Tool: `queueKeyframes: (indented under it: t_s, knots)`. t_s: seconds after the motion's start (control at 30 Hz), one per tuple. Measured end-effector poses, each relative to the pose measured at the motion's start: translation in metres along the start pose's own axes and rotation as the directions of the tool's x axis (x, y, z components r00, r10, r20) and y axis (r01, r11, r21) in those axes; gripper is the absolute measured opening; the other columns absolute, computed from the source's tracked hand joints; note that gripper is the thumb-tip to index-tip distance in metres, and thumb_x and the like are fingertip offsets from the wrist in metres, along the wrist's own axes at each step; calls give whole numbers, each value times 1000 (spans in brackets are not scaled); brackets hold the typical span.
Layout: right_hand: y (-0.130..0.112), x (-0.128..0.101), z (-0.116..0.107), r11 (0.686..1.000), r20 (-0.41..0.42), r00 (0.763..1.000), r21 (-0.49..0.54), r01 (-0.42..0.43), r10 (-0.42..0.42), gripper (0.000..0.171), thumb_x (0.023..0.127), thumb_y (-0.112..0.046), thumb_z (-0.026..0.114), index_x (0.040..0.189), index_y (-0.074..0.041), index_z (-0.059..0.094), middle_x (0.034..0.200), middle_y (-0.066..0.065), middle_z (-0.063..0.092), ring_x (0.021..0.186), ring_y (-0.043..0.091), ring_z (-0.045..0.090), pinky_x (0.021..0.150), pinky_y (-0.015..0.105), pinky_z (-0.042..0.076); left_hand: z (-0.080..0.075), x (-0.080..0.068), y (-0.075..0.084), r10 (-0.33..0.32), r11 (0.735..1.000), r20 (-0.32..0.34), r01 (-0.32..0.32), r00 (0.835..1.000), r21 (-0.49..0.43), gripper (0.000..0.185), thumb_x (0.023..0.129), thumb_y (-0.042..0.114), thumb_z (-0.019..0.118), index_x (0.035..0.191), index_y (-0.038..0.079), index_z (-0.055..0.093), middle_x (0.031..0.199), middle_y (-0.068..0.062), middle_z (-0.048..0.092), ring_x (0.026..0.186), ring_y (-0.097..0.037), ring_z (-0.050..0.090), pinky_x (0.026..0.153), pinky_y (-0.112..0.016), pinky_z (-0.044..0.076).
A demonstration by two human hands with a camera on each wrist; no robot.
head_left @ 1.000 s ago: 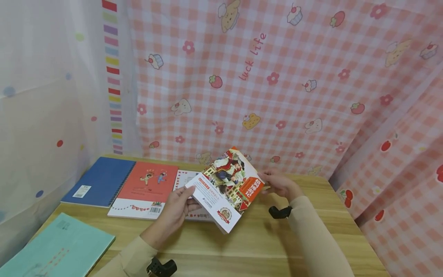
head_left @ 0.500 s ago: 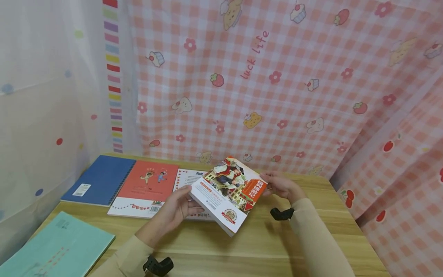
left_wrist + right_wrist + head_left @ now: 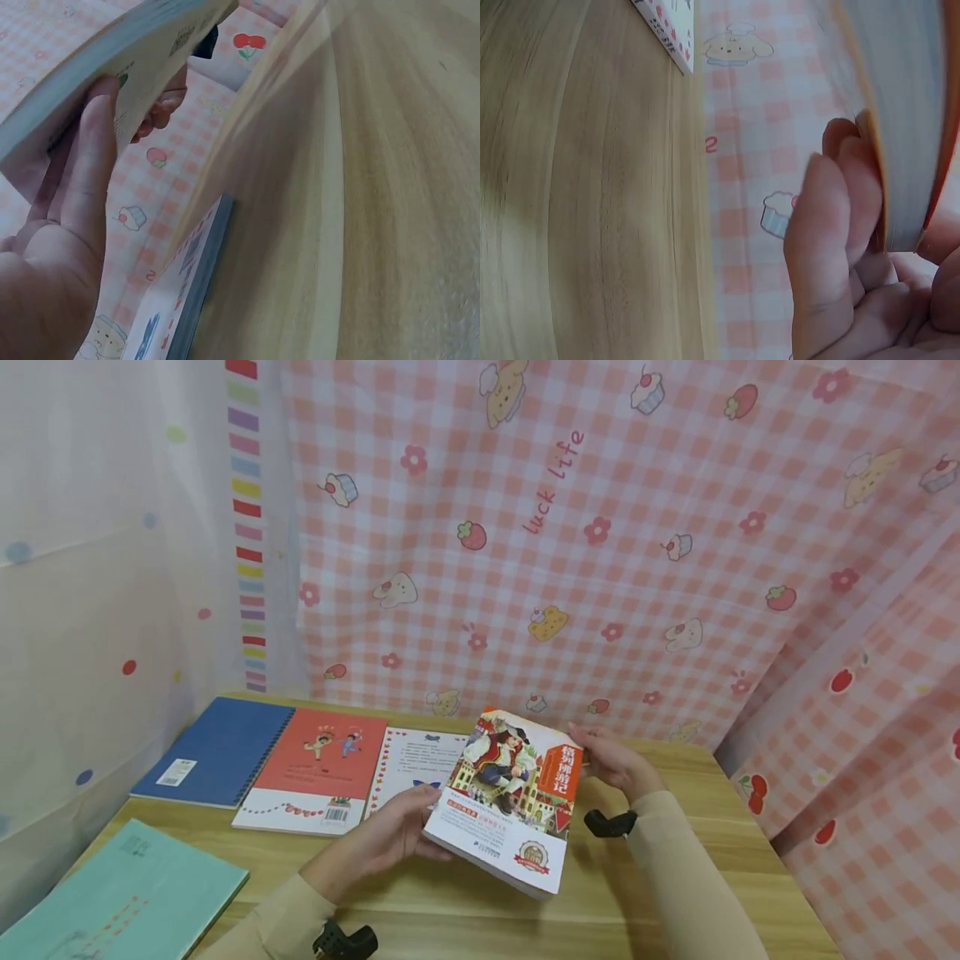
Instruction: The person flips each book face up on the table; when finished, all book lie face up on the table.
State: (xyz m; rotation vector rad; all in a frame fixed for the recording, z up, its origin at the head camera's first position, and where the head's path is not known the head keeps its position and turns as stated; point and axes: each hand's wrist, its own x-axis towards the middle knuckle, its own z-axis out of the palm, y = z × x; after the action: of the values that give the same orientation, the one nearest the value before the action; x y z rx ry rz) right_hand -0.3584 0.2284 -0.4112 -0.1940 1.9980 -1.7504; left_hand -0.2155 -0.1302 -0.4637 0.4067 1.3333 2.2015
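A thick paperback book (image 3: 510,797) is held up over the table, its illustrated cover with a red title panel facing me. My left hand (image 3: 390,831) grips its left edge near the lower corner. In the left wrist view, fingers of that hand (image 3: 75,217) lie against the book's underside (image 3: 154,75). On the opposite side my right hand (image 3: 611,764) grips the right edge near the upper corner. The right wrist view has the page block (image 3: 907,127) between the thumb and fingers of this hand (image 3: 840,232); part of the thumb is hidden.
Along the back left of the wooden table (image 3: 637,893) lie a blue spiral notebook (image 3: 213,747), a red-and-white book (image 3: 315,764) and a white book (image 3: 408,760), partly covered by the held one. A green book (image 3: 127,893) lies front left. Patterned curtains (image 3: 637,577) stand behind and beside.
The held book has come down and slightly right, turning so its title reads more upright and its cover faces me more. Both hands keep their grip; the left has shifted right with it.
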Motion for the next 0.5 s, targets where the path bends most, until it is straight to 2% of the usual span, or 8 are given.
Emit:
queueKeyframes:
  t_s: [0.07,0.17,0.33,0.5]
  knots:
    - [-1,1,2,1000,-6,1000,1,12,-12,42,110,-36,44,113,-4,70,92,9,76,78,21,74,64,34,61,2,1,-1,-25,1000,7,25,1000,2,51,111,28,37,148,-5,27,121,-13,69,97,-25,72,82,-46,60]
    - [-2,2,5,1000,-20,1000,8,15,-15,43,109,-38,45,116,-4,69,92,8,75,77,20,73,64,33,61,4,2,-3,-47,999,1,47,999,-11,62,110,26,41,160,3,12,128,-17,65,97,-26,72,76,-42,62]
    - [-4,2,7,999,-39,999,31,8,-7,45,109,-40,43,119,-3,66,93,8,75,78,20,72,65,33,61,6,3,-5,-69,998,-46,69,997,-15,66,106,13,49,161,15,14,131,-20,63,92,-31,72,66,-34,62]
    - [-5,3,9,998,-76,997,55,-4,8,44,107,-44,46,113,-6,67,95,6,74,81,20,71,68,34,60,8,3,-9,-75,997,-42,75,996,-11,71,101,6,52,161,15,14,126,-22,64,91,-33,73,70,-34,62]
